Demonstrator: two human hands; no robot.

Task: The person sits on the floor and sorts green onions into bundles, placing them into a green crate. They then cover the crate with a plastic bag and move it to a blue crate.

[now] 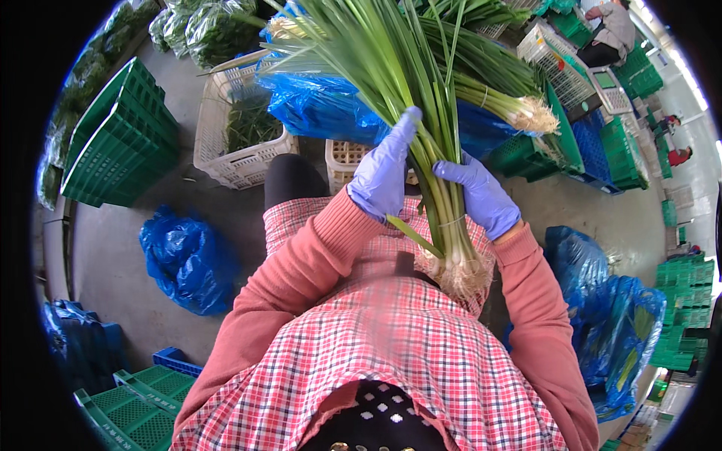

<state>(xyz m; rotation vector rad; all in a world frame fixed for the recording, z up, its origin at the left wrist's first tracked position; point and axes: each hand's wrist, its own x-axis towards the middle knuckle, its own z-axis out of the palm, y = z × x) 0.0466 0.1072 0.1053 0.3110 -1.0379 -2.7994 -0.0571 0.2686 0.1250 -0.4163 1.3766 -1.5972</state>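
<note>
A bunch of long allium greens [395, 73], leaf garlic or spring onions, lies over my lap. Its leaves fan out away from me and its pale roots [459, 273] point towards my body. My left hand [383, 166], in a purple glove, grips the left side of the leaves, thumb on top. My right hand [479, 191], gloved alike, holds the right side of the stalks. A thin tie [451, 222] circles the stalks above the roots. One bent leaf [414, 237] sticks out to the left near my left wrist.
Another tied bunch [491, 101] rests ahead on blue plastic sheeting [321, 101]. A white crate [242, 160] with green scraps stands front left, beside stacked green crates [121, 141]. Blue plastic bags lie left [189, 259] and right [609, 332]. A scale [609, 87] and a seated person [612, 31] are far right.
</note>
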